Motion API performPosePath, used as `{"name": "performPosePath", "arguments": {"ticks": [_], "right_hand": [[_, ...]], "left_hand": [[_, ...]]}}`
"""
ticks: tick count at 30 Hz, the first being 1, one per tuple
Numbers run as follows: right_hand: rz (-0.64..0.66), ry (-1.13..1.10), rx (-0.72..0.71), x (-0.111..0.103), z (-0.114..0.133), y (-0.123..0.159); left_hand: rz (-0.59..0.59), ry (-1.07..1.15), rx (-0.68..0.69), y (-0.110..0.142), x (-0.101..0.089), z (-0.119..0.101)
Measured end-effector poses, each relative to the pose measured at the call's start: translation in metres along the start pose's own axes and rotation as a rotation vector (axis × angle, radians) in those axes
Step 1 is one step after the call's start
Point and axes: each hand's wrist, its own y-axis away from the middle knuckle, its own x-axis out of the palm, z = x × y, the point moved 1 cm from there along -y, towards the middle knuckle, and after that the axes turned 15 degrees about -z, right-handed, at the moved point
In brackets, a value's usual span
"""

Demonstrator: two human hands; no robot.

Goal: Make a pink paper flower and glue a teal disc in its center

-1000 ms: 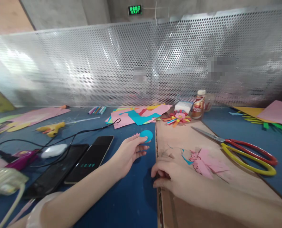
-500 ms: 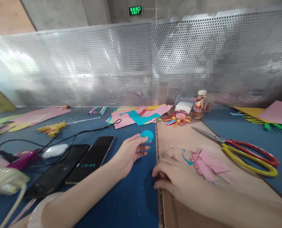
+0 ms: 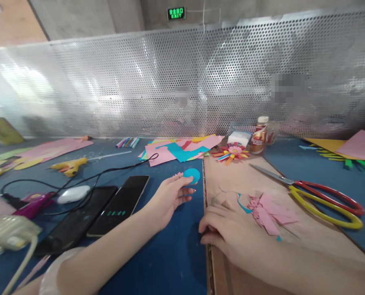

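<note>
My left hand [image 3: 165, 198] pinches a round blue paper disc [image 3: 192, 175] between thumb and fingers, held above the blue table. A bit of pink paper with a cut edge [image 3: 178, 175] shows just behind that thumb. Low on the left edge of a brown board [image 3: 228, 174] rests my right hand [image 3: 231, 229], its fingers curled in towards the thumb; whatever lies between them is hidden. Pink paper scraps [image 3: 270, 211] and a thin blue offcut [image 3: 243, 205] lie on the board just beyond the right hand. Scissors with red and yellow handles [image 3: 325, 198] lie to the right, blades partly over the board.
A colourful paper flower [image 3: 234, 151], a bottle [image 3: 259, 135] and stacked coloured paper [image 3: 158, 153] sit towards the perforated metal screen [image 3: 124, 90]. On the left are two phones [image 3: 124, 205], a white case [image 3: 73, 194], black cable, a yellow glue gun [image 3: 69, 166] and markers [image 3: 127, 142].
Both hands keep nearly the same pose, with the blue disc still in the left. The whole view has shifted slightly, so everything appears a little further right.
</note>
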Motion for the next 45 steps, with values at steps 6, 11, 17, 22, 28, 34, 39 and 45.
{"name": "performPosePath", "arguments": {"ticks": [6,11,17,22,28,34,39,45], "right_hand": [[-0.005,0.008,-0.047,0.0001,-0.0027,0.0006],[0.033,-0.032,-0.050,0.0004,-0.0049,-0.0003],[0.101,-0.031,-0.037,-0.0060,-0.0006,-0.0033],[0.051,-0.030,-0.035,-0.0054,-0.0005,-0.0014],[0.050,0.007,-0.022,-0.0043,-0.0012,-0.0019],[0.059,-0.025,-0.082,-0.0065,-0.0003,-0.0018],[0.073,-0.055,-0.085,-0.0072,0.0004,0.0004],[0.044,-0.036,-0.025,-0.0051,-0.0030,0.0020]], "left_hand": [[0.001,0.003,0.004,0.0006,-0.0003,-0.0005],[0.003,-0.005,0.003,0.0024,0.0004,-0.0014],[-0.008,-0.008,-0.001,0.0023,0.0025,-0.0025],[-0.005,-0.010,-0.001,0.0027,0.0027,-0.0027],[0.006,-0.018,0.004,0.0036,0.0018,-0.0020],[0.014,-0.035,0.010,0.0033,0.0026,-0.0016],[0.007,-0.035,0.003,0.0032,0.0024,-0.0016],[0.002,-0.041,0.006,0.0031,0.0026,-0.0022]]}}
